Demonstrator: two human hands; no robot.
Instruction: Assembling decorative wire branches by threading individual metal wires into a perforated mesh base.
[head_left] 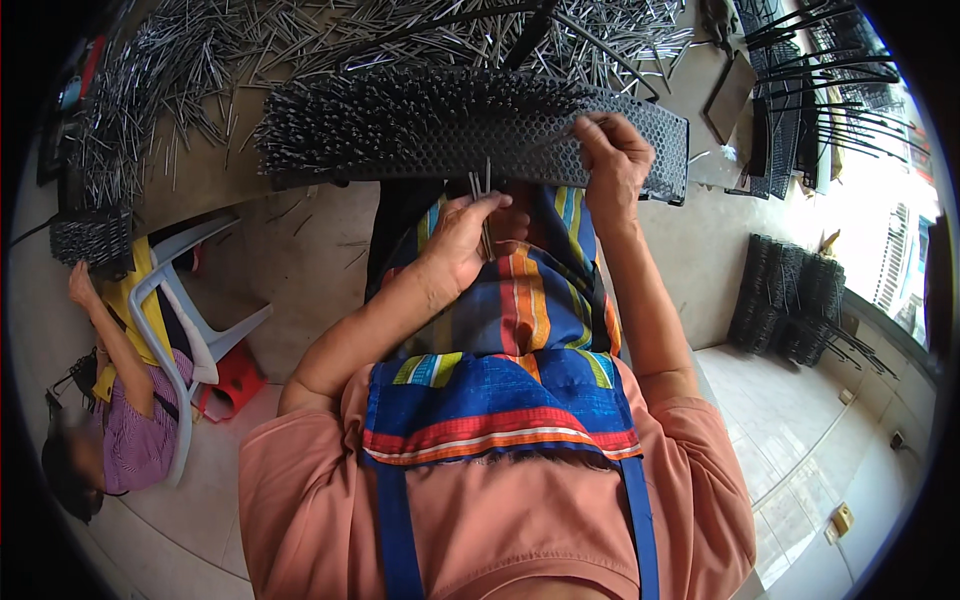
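Observation:
A long black panel with a grid of round holes (655, 150) lies across the table edge before me. Thin metal rods (370, 125) stand packed in the holes of its left and far parts, while the right and near holes are bare. My left hand (462, 235), just below the panel's near edge, is closed around a small bundle of metal rods (476, 185) that point up from its fingers. Over the right part of the panel, my right hand (617, 165) pinches what looks like a thin rod, blurred, slanting toward the holes.
Loose metal rods (300, 40) are heaped across the table (215, 170) beyond the panel. At left, a co-worker (130, 400) sits by a grey plastic chair (180, 400), one hand at another rod-filled block (92, 238). Black racks (790, 300) stand on the floor at right.

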